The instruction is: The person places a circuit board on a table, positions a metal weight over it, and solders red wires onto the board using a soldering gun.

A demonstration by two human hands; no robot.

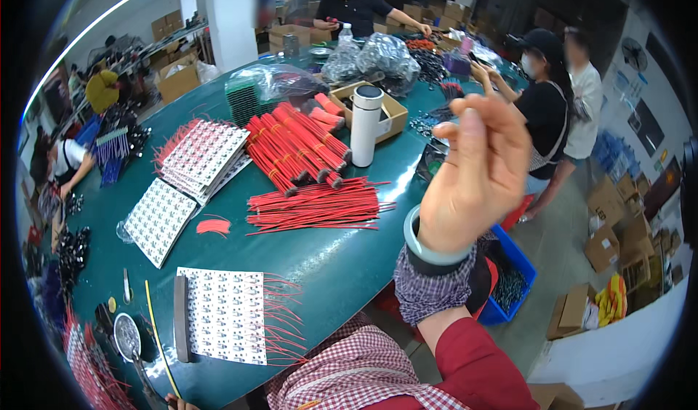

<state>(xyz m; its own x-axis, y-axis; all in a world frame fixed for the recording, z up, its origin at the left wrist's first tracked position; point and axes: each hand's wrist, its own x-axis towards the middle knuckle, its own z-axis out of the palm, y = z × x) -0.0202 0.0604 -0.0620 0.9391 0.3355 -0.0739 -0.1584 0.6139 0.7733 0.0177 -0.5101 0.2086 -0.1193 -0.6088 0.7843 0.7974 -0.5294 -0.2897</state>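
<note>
My right hand (480, 170) is raised above the table's right edge, back toward me, fingers loosely bent with the thumb apart, and nothing shows in it. A pale bangle and a checked cuff sit on its wrist. Only a sliver of my left hand (177, 403) shows at the bottom edge, beside a dark tool handle (147, 387). In front of me lies a white sheet of small parts (222, 315) with thin red wires sticking out to the right. A dark metal bar (180, 319) lies along its left side.
The green table (342, 257) holds bundles of red wire (298, 148), loose red wires (313, 206), more white part sheets (200, 155), a white flask (366, 126) and a cardboard box (396, 110). A blue bin (518, 268) stands on the floor. Several people work around the table.
</note>
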